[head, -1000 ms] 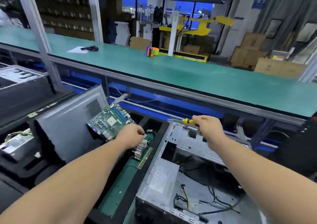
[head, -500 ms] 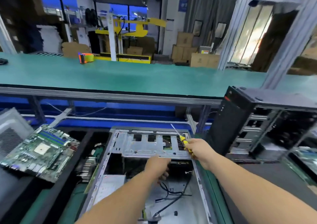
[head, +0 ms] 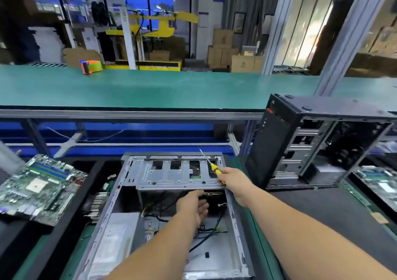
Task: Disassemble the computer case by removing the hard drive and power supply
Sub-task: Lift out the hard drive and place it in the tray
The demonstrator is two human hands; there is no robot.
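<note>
A person's two bare arms reach into an opened computer case (head: 171, 226) lying on its side at the near edge of the tabletop (head: 322, 211). The left hand (head: 194, 206), its grip spread with fingers loosely extended and holding nothing, reaches under the metal drive cage (head: 176, 174) at the case's far end, towards a dark unit (head: 211, 202) below the cage's right part that may be the hard drive; too little of it shows to be sure. The right hand (head: 235, 182) has its grip curled round a yellow-handled screwdriver (head: 211, 163), the shaft pointing up and away over the cage's right end.

Judging from this view, the job is partly done. A motherboard (head: 40, 188) lies out of the case towards the tabletop's left edge, and the case floor shows only loose black cables (head: 211, 228). A grey box (head: 117, 243) at the case's near left is probably the power supply, apparently not yet removed. The drive, if that is what sits under the cage, also looks to be in place. A second, upright case (head: 318, 142), open-sided, stands towards the right edge. A tape dispenser (head: 91, 66) sits on the green shelf (head: 171, 88) beyond.
</note>
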